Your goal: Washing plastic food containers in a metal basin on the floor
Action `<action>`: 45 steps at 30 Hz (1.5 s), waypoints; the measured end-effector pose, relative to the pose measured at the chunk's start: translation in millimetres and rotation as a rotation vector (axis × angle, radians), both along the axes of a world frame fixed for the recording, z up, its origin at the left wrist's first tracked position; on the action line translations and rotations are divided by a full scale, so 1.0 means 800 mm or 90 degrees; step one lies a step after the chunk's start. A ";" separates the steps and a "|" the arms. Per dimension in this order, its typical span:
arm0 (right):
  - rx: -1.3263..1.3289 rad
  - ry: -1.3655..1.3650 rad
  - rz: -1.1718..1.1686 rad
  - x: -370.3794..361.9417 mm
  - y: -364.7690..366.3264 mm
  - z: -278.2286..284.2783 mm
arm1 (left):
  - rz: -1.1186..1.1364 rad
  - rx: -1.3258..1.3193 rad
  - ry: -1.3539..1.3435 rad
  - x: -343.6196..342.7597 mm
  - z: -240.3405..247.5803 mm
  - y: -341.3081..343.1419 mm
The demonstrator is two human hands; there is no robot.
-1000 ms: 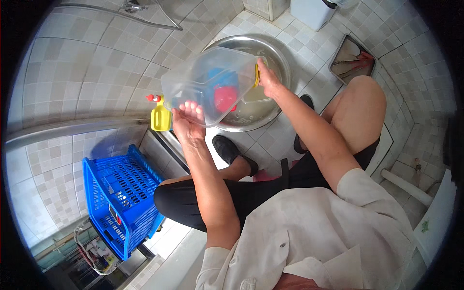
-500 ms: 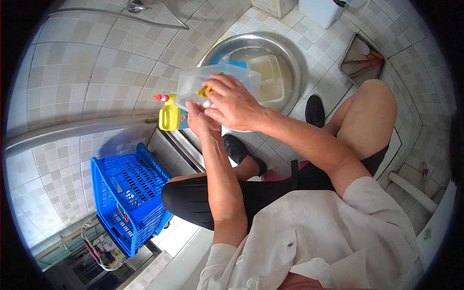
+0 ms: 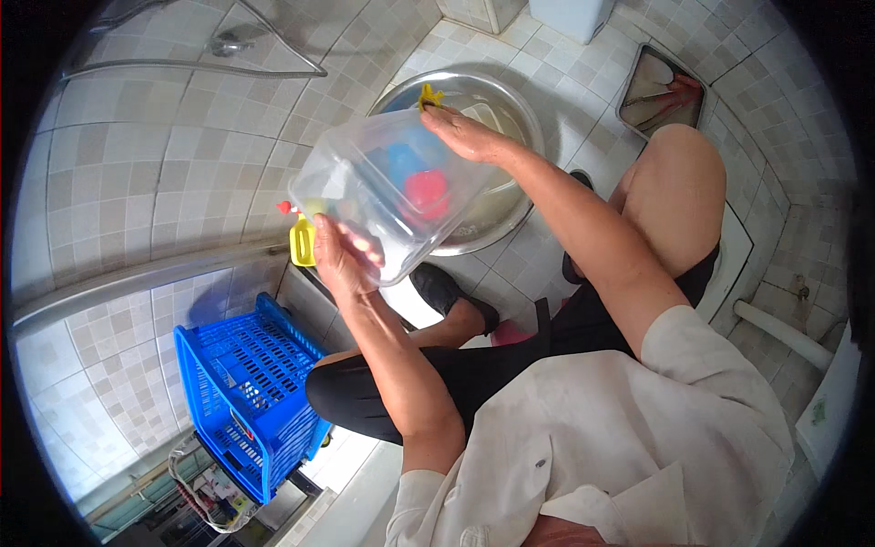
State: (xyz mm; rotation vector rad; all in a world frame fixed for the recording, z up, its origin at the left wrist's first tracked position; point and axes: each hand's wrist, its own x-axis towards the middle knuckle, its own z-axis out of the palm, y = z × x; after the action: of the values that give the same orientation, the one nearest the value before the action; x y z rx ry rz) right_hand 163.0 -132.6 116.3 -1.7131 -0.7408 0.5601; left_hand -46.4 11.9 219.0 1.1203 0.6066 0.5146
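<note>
A clear plastic box (image 3: pixel 365 182) is tilted over the metal basin (image 3: pixel 536 150), held between my two hands. My left hand (image 3: pixel 342 255) grips its near left edge, thumb on the upper side and fingers showing through the plastic. At the far right edge, my right hand (image 3: pixel 465 137) lies against the box with its fingers stretched along the side. A small crumpled yellow scrubbing cloth (image 3: pixel 430 96) is pinched at those fingertips. Blue and pink shapes show blurred through the box; whether they lie in it or behind it I cannot tell. Cloudy water is in the basin.
A yellow jug with a red cap (image 3: pixel 303 242) stands left of the box. Nearer me is a blue slotted basket (image 3: pixel 251 383). A square tray (image 3: pixel 661 91) with long reddish items sits at far right, and a white bin (image 3: pixel 574 14) at the back. A shower hose (image 3: pixel 200 66) hangs on the wall.
The box has turned to show its broad side and come nearer me. My right hand has moved from inside it to its far edge with the yellow cloth; my left hand has shifted left.
</note>
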 end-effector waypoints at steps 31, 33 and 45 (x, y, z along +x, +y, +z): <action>-0.197 0.380 -0.127 0.006 -0.055 0.016 | -0.246 0.839 0.024 0.035 -0.146 -0.091; -0.347 0.278 0.039 -0.005 -0.050 0.036 | -0.253 0.839 0.038 0.032 -0.161 -0.095; -0.487 -0.248 -0.072 -0.037 -0.039 -0.033 | -0.282 0.840 0.209 0.019 -0.183 -0.077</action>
State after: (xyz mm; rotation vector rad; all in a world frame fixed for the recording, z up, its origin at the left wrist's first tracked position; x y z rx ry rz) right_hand 133.7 -163.8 89.7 -2.6094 -0.7392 0.4619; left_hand -31.3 -49.8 72.5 2.5525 0.2123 0.3063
